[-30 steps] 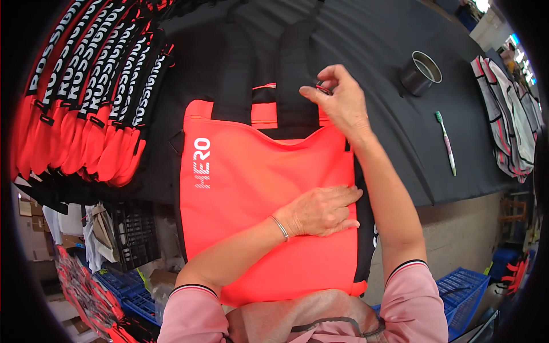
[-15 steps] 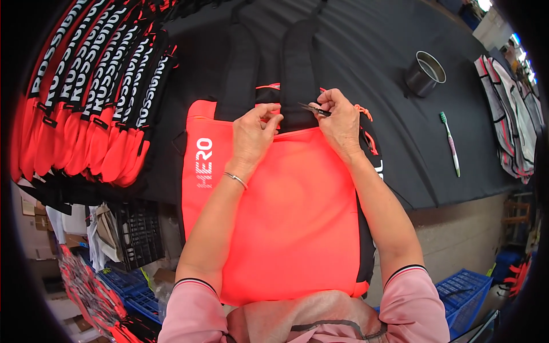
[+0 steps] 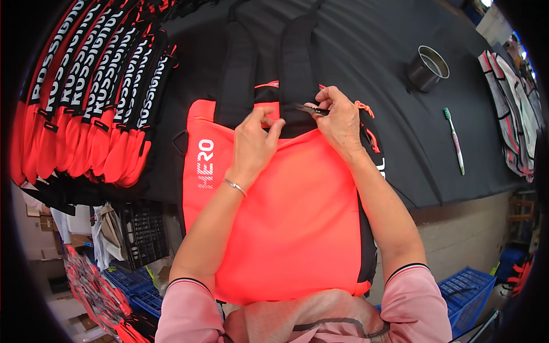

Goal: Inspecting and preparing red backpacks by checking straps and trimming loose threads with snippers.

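Note:
A bright orange-red backpack (image 3: 286, 217) with black shoulder straps (image 3: 294, 63) lies flat on the black table (image 3: 366, 51) in front of me. My left hand (image 3: 254, 143) pinches the fabric at the bag's top edge, just below the straps. My right hand (image 3: 337, 120) holds small black thread snips (image 3: 309, 108), with their tip pointing left at the base of the right strap, close to my left fingers. A thin bracelet sits on my left wrist.
A row of several finished orange and black bags (image 3: 86, 103) is stacked at the left. A metal cup (image 3: 428, 67) and a green-handled toothbrush (image 3: 456, 140) lie at the right. More bags (image 3: 514, 114) lie far right. Blue crates (image 3: 466, 294) and a black crate (image 3: 143, 231) stand below the table edge.
My left hand rose from lying flat on the bag's middle to its top edge. My right hand stays at the strap base with the snips.

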Motion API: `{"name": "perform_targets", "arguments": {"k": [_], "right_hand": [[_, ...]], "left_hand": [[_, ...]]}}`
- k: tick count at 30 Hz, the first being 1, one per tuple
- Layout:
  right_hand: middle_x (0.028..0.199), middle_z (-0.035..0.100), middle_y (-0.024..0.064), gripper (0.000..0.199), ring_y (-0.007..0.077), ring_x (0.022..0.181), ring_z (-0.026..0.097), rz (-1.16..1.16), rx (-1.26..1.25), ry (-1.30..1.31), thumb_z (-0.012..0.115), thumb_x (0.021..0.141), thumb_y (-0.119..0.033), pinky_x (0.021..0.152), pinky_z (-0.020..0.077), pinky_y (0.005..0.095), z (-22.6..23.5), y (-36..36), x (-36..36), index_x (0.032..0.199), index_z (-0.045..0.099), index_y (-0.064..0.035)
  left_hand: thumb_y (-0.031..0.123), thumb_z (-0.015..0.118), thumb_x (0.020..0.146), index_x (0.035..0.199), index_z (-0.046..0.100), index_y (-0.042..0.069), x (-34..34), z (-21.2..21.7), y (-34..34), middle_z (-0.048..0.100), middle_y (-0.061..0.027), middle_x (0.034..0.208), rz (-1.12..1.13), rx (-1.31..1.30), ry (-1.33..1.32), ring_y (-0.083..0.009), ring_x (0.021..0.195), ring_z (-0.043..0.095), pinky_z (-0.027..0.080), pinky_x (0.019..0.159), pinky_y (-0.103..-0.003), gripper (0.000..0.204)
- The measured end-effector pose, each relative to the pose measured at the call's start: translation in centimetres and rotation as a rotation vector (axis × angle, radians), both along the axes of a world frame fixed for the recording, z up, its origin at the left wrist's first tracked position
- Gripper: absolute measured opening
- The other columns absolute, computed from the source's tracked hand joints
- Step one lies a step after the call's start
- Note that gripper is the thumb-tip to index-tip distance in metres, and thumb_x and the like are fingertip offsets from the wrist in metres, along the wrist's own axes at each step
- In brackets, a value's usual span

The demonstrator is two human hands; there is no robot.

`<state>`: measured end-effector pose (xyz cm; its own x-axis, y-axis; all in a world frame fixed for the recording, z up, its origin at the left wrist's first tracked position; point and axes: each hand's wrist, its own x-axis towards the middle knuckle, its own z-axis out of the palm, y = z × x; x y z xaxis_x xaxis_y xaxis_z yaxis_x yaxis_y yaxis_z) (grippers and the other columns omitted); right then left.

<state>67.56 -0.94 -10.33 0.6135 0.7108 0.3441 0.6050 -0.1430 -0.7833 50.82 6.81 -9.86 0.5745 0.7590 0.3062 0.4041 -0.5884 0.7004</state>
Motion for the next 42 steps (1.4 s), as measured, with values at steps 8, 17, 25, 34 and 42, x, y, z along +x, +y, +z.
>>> {"name": "perform_targets", "arguments": {"k": [8,17,25,34,42], "right_hand": [[0.103,0.065,0.0117,0.041,0.0242,0.093,0.064,0.135,0.106,0.083,0.071,0.086,-0.029,0.082,0.0503,0.0369,0.3,-0.7,0.0,0.115,0.056,-0.0038],[0.083,0.063,0.0059,0.022,0.0223,0.076,0.06,0.076,0.093,-0.374,0.077,0.078,-0.012,0.068,0.0488,0.0352,0.7,-2.0,-1.7,0.091,0.063,-0.003],[0.084,0.065,0.0056,0.021,0.0226,0.078,0.062,0.066,0.038,-0.506,0.078,0.076,-0.008,0.069,0.0499,0.0342,0.6,-1.8,-2.0,0.092,0.064,-0.0027],[0.081,0.064,0.0047,0.022,0.021,0.076,0.061,0.02,0.038,-0.522,0.078,0.077,-0.012,0.067,0.0497,0.0327,-0.1,-1.6,-2.2,0.093,0.064,-0.0041],[0.083,0.065,0.0027,0.019,0.0112,0.074,0.059,0.122,0.091,0.252,0.074,0.085,-0.013,0.069,0.0486,0.0253,1.5,-1.6,-2.6,0.097,0.064,-0.0023]], "left_hand": [[0.014,0.069,0.086,0.088,0.067,-0.004,1.3,0.4,3.6,0.065,-0.0063,0.067,-0.051,-0.406,0.146,-0.0138,0.061,0.061,0.05,0.062,-0.029,0.019],[0.014,0.058,0.092,0.075,0.061,-0.002,1.3,0.4,4.7,0.056,-0.0012,0.07,-0.285,-0.868,-0.029,-0.008,0.062,0.05,0.041,0.059,-0.024,0.023],[0.014,0.057,0.095,0.078,0.06,0.004,1.2,0.0,5.0,0.053,0.0018,0.074,-0.335,-0.901,-0.035,-0.005,0.063,0.046,0.038,0.06,-0.02,0.021],[0.015,0.056,0.095,0.077,0.058,0.005,1.2,0.5,4.8,0.052,0.0021,0.074,-0.317,-0.929,-0.026,-0.0052,0.064,0.045,0.038,0.059,-0.02,0.021],[0.016,0.056,0.096,0.079,0.057,0.006,1.1,0.1,4.9,0.052,0.0014,0.076,-0.341,-0.93,-0.018,-0.0052,0.065,0.046,0.039,0.06,-0.02,0.02]]}}
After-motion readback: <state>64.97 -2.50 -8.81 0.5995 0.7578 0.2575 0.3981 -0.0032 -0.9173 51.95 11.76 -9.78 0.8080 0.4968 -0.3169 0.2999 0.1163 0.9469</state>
